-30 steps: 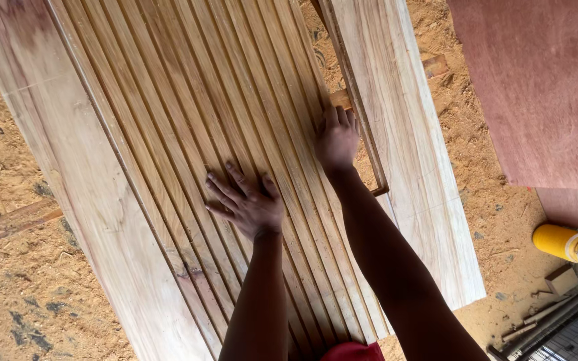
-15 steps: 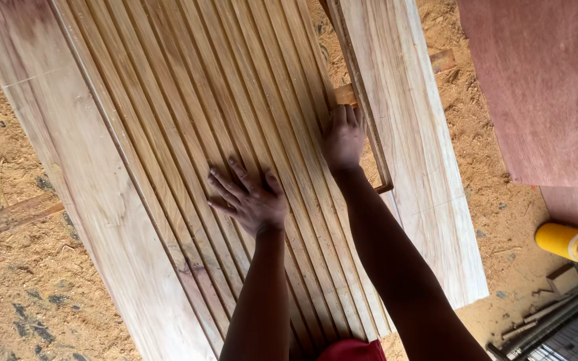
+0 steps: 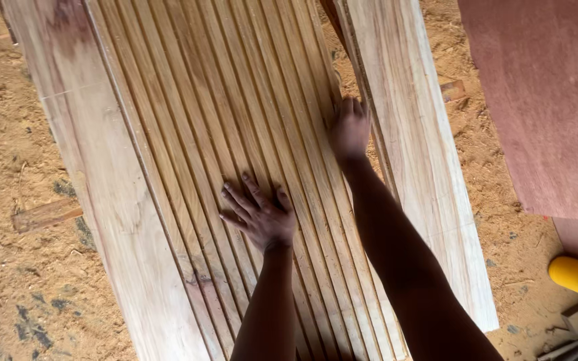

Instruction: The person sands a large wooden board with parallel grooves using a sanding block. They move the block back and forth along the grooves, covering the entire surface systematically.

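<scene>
Head view, looking straight down: your two bare hands lie on a long grooved wooden panel (image 3: 235, 120) that fills the middle of the picture and runs from about 11 o'clock down to 5 o'clock. Narrow parallel ribs and grooves run along the panel's whole length.

Your left hand (image 3: 260, 215) rests palm down near the centre, its fingers (image 3: 235, 200) spread, released and pointing toward 11 o'clock, flat across several ribs. It grasps nothing.

Your right hand (image 3: 350, 128) reaches further up, toward 1 o'clock from the left hand, and lies at the panel's right edge. The hand is blurred; its fingers look stretched out and pressed flat on the wood, not clenched, though you cannot tell whether the fingertips hook over the edge. Both forearms come in from the bottom, around 6 o'clock.

A smooth pale plank (image 3: 112, 220) lies just beside the panel's left edge. Another pale plank (image 3: 423, 167) lies along the right side, at 3 o'clock.

All of it sits above a sawdust-covered floor (image 3: 8, 281). A small wood offcut (image 3: 45, 215) lies on the floor at 9 o'clock. A reddish-brown board (image 3: 543, 100) fills the 2 o'clock corner. A yellow bottle (image 3: 575, 275) lies on its side at 4 o'clock.
</scene>
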